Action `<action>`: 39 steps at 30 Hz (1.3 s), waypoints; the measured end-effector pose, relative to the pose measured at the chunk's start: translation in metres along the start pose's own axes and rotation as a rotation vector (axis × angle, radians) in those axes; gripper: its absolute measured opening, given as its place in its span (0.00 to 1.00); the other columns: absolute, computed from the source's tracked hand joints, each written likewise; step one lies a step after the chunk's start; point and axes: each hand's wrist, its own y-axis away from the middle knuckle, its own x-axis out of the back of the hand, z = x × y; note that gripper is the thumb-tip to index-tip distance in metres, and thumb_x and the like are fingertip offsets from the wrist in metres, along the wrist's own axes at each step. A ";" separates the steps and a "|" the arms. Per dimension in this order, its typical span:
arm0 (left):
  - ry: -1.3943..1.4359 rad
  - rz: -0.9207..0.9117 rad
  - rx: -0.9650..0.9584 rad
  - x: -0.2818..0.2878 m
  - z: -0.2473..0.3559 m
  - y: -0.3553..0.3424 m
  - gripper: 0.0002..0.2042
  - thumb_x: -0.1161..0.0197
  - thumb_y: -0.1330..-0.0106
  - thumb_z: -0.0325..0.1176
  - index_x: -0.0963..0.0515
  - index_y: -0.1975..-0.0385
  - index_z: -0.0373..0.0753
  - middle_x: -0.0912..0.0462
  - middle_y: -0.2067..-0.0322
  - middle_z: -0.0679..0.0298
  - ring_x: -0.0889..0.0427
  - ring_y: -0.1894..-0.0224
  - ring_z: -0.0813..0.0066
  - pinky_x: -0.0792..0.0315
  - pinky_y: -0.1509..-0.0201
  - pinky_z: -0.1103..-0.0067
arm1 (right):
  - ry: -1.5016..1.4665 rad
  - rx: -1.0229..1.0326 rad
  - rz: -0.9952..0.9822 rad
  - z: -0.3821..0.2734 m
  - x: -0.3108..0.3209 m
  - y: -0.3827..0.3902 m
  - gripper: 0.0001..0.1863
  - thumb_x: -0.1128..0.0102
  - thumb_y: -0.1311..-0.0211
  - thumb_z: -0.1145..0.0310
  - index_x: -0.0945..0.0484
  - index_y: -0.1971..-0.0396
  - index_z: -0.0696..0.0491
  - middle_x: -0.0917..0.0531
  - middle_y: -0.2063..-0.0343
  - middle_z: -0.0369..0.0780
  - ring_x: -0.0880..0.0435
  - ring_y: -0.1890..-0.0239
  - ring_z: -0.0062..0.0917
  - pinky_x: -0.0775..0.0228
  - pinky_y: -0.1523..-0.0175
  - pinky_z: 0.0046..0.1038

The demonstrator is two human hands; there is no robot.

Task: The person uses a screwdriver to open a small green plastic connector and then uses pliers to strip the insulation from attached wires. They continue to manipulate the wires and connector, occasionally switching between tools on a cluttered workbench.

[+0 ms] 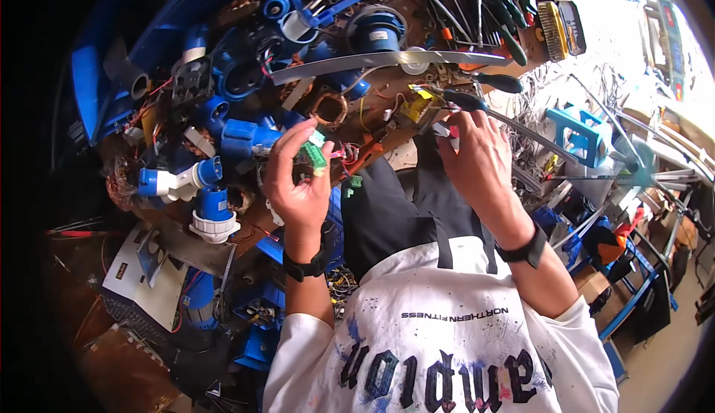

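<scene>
Green connector block is sitting left of center in the frame, the left hand pinching it in a thumb-and-finger grip. It is probably weighing little and feeling stiff, its plastic sides offering the best hold; thin red wires showing beside it are likely being the fragile part. The left palm is facing inward, its wrist standing nearly straight above a dark band. Right of center, the right hand is showing its back, bent fingers and thumb gripping a small white-and-pink piece, partly hidden. Just beyond those fingertips, a dark-handled tool is lying; a blue plug is lying beside the left hand. Farther up, a metal strip is stretching across the clutter, while a green-handled tool is resting on the desk, upper right.
</scene>
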 end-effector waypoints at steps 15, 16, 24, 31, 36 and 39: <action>0.082 0.007 0.001 0.024 -0.014 0.002 0.15 0.32 0.44 0.20 0.24 0.57 0.34 0.17 0.57 0.55 0.18 0.54 0.63 0.26 0.47 0.72 | 0.339 -0.038 0.105 0.028 -0.065 -0.014 0.15 0.38 0.45 0.62 0.23 0.60 0.53 0.16 0.70 0.43 0.19 0.59 0.37 0.37 0.52 0.40; 0.083 0.007 0.001 0.024 -0.014 0.002 0.15 0.32 0.44 0.20 0.24 0.57 0.34 0.17 0.57 0.55 0.18 0.54 0.63 0.26 0.47 0.72 | 0.339 -0.013 0.116 0.028 -0.065 -0.014 0.13 0.39 0.45 0.63 0.23 0.62 0.53 0.16 0.71 0.43 0.19 0.60 0.37 0.37 0.53 0.40; 0.059 0.009 -0.031 0.028 -0.013 -0.004 0.15 0.32 0.44 0.20 0.23 0.56 0.35 0.17 0.57 0.56 0.18 0.54 0.63 0.26 0.47 0.72 | 0.303 -0.118 0.043 0.020 -0.051 -0.015 0.12 0.41 0.44 0.62 0.24 0.67 0.55 0.17 0.68 0.46 0.21 0.57 0.40 0.36 0.53 0.43; 0.060 0.005 -0.023 0.026 -0.010 -0.001 0.15 0.32 0.44 0.20 0.23 0.56 0.35 0.16 0.57 0.56 0.18 0.54 0.64 0.26 0.47 0.72 | 0.293 -0.109 0.055 0.020 -0.043 -0.008 0.10 0.41 0.43 0.63 0.25 0.67 0.55 0.18 0.67 0.44 0.23 0.56 0.40 0.37 0.54 0.42; 0.038 0.015 -0.028 0.023 -0.009 0.001 0.15 0.31 0.44 0.21 0.23 0.56 0.36 0.16 0.57 0.56 0.18 0.54 0.63 0.26 0.47 0.72 | 0.264 -0.102 0.027 0.010 -0.019 -0.003 0.10 0.44 0.46 0.69 0.24 0.64 0.55 0.19 0.63 0.45 0.24 0.54 0.38 0.38 0.50 0.43; 0.062 0.017 -0.016 0.023 -0.009 0.002 0.15 0.31 0.44 0.21 0.23 0.56 0.36 0.16 0.57 0.57 0.18 0.54 0.63 0.26 0.47 0.72 | 0.273 -0.108 -0.024 -0.002 0.001 0.001 0.13 0.42 0.45 0.65 0.23 0.63 0.57 0.19 0.63 0.45 0.25 0.53 0.38 0.37 0.50 0.42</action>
